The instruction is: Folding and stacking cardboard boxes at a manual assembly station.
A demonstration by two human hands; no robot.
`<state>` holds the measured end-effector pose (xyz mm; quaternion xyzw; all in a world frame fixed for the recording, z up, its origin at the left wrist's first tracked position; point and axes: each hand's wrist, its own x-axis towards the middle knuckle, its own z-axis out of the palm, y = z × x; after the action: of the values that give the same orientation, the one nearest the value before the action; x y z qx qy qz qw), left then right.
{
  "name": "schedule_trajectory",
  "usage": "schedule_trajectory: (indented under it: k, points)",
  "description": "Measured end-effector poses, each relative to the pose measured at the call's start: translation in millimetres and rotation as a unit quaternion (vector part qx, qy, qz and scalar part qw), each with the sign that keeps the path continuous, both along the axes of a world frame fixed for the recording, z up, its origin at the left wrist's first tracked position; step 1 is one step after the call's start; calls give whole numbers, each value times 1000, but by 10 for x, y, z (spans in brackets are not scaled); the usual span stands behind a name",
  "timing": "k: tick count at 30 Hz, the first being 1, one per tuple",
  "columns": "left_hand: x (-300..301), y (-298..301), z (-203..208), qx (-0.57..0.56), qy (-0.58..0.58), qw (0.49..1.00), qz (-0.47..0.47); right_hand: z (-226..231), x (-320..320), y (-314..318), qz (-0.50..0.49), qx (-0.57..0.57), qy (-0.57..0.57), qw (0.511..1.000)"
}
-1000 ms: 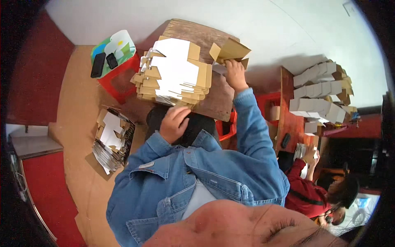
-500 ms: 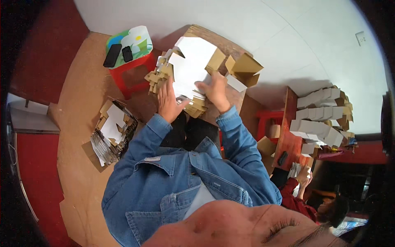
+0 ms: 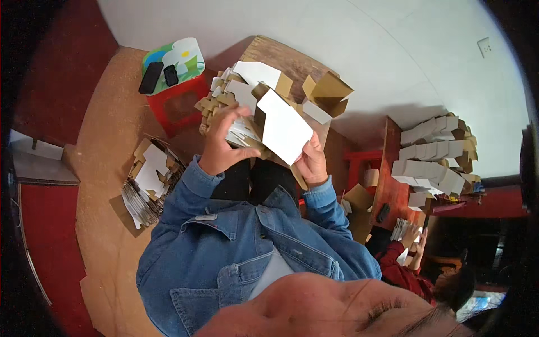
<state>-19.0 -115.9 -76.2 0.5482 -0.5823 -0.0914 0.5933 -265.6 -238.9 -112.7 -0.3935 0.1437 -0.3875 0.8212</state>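
A white cardboard carton with a brown inner side is tilted up over the small wooden table. My right hand grips its lower right corner between thumb and fingers. To the left of it, my left hand is open, thumb and fingers spread, beside the carton's brown flap. Whether its fingertips touch the flap I cannot tell. Beneath and behind lies a pile of flat white-and-brown carton blanks on the table. A folded box, its brown inside showing, stands at the table's right edge.
On the left, a red stool carries a dark phone and a small black item. Bundled carton blanks lie on the floor. At right, folded boxes are stacked on a red table, where another person handles cartons.
One carton has come up off the pile, tilted and shifted right in my right hand. My left hand has moved back slightly, its fingers now spread. The other person's hands have shifted a little.
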Motion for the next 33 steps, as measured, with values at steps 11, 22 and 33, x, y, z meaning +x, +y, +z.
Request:
schedule_trajectory:
  k: [11, 22, 33]
  points:
    - [-511, 269, 423, -117, -297, 947, 41, -368, -606, 155, -36, -22, 90, 995]
    - [-1051, 47, 662, -108, -444, 864, -213, 648, -1291, 222, -106, -384, 299, 867]
    - [-1814, -332, 522, -163, -540, 771, -296, 903, -1345, 273, -184, -428, 502, 729]
